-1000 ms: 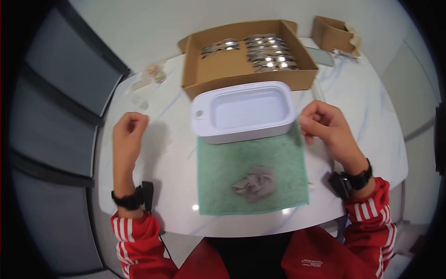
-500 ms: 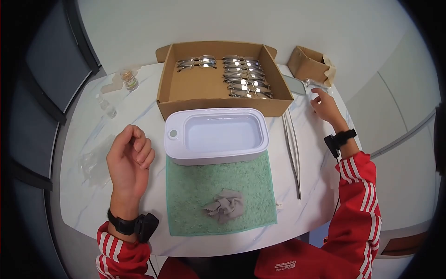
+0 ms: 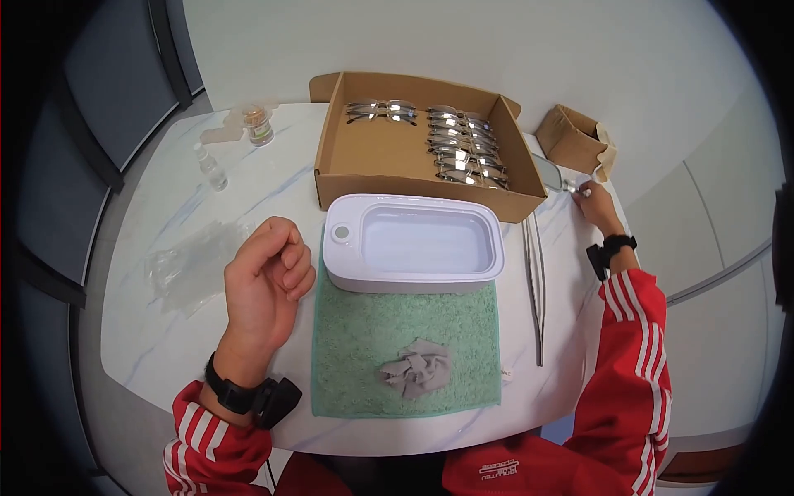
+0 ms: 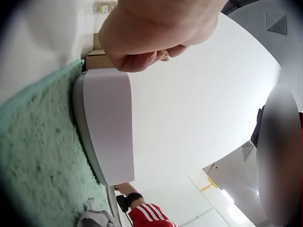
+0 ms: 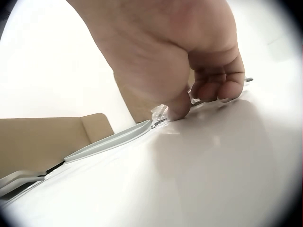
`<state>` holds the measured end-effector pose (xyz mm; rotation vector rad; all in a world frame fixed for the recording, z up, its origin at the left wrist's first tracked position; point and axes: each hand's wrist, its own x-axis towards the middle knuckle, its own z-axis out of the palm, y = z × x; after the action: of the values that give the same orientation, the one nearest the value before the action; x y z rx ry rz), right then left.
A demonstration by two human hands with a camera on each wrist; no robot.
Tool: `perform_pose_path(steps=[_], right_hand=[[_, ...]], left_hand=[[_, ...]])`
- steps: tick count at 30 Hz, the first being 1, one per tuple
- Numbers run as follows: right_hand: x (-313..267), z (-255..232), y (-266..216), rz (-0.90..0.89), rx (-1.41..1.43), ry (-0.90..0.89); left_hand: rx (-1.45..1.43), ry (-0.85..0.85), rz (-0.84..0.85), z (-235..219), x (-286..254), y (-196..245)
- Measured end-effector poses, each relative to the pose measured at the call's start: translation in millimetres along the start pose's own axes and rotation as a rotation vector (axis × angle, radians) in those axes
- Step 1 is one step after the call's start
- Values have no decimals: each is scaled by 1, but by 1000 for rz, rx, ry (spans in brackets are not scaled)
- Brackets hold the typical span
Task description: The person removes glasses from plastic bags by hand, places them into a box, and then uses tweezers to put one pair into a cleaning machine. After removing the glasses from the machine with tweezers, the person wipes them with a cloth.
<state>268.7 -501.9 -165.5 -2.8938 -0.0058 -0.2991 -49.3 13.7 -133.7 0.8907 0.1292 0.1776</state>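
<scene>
At the back right my right hand (image 3: 597, 208) reaches down to the tabletop. Its thumb and curled fingers close round a clear, shiny thing (image 5: 160, 113) with thin metal parts, mostly hidden by the hand; its kind cannot be told. Beside it lies a shallow grey-green tray (image 3: 547, 172). My left hand (image 3: 269, 277) hovers left of a pale lilac tub (image 3: 422, 281), fingers loosely curled, holding nothing. The tub, with a round button at its left end, sits at the back of a green towel (image 3: 356, 331). A crumpled grey cloth (image 3: 418, 369) lies on the towel.
Behind the tub, an open cardboard box (image 3: 372, 153) holds several pairs of glasses (image 3: 463, 140). A smaller box (image 3: 571, 140) stands at the back right. Long metal tweezers (image 3: 536, 298) lie right of the towel. On the left are a plastic bag (image 3: 190, 264), spray bottle (image 3: 212, 172) and jar (image 3: 258, 128).
My right hand has moved from beside the tub to the back right, onto the shiny thing by the tray. My left hand has shifted toward the tub. The head view has shifted.
</scene>
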Motion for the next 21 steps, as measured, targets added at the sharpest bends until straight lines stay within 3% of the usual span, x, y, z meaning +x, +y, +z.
perform_pose_path(steps=[2,8,9,10,12,14,16,17,20,21], right_hand=[[-24,-9,-1,-87,-122,-16],[-122,-31,-27,-77,-324,97],[-133,-31,-22,-188,-354,112],[-141,-35,-24,-177,-350,114],[-165,-60,-60,-133,112,-71],[-200,-86,-110,-207,478,-196],[-231,-100,-151,-582,430,-122],[-246,-108,-170,-661,473,-179],[-272,-108,-212,-874,544,-319],[-276,-101,-220,-864,558,-320]], left_hand=[[7,12,5,0,-2,1],[53,-22,36,6,-8,5],[74,-33,51,9,-10,5],[96,-41,64,12,-13,6],[197,-115,9,17,-18,9],[298,-187,-58,26,-21,7],[560,-331,-220,38,-23,-1],[618,-461,-306,39,-22,-3],[569,-600,-399,46,-36,-29],[618,-635,-365,52,-38,-30]])
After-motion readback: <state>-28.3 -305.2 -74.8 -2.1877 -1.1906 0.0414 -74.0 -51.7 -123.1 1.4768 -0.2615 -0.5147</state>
